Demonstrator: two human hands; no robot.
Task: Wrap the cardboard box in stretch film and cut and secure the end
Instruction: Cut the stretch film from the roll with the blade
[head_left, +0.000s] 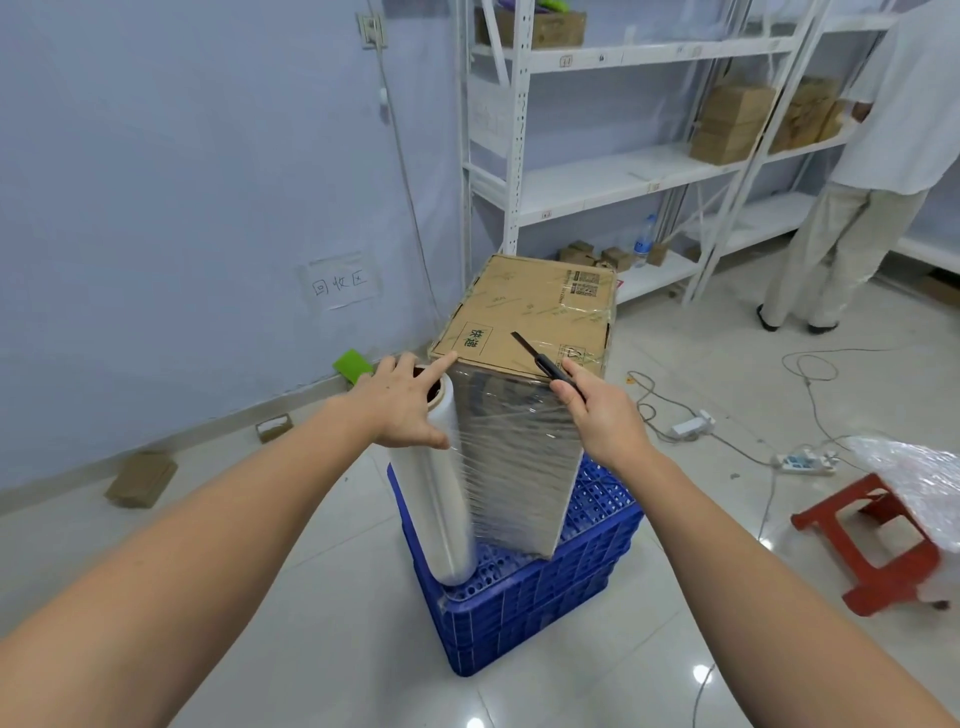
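The cardboard box (524, 332) is standing tall on the blue crate (530, 597), its sides already filmed, with the upright film roll (441, 493) sitting just left of its near corner. The left hand (405, 402) is resting spread-fingered on the roll's top while the right hand (597, 410) is gripping a black cutter (540, 358), blade angled up-left over the box's near top edge. I'd say the cut belongs at the short film span between roll and box, nearer the left hand, so the cutter needs to cross leftward.

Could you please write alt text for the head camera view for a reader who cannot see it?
A film-wrapped cardboard box stands on a blue crate. The left hand steadies the upright film roll beside it; the right hand holds a black knife.
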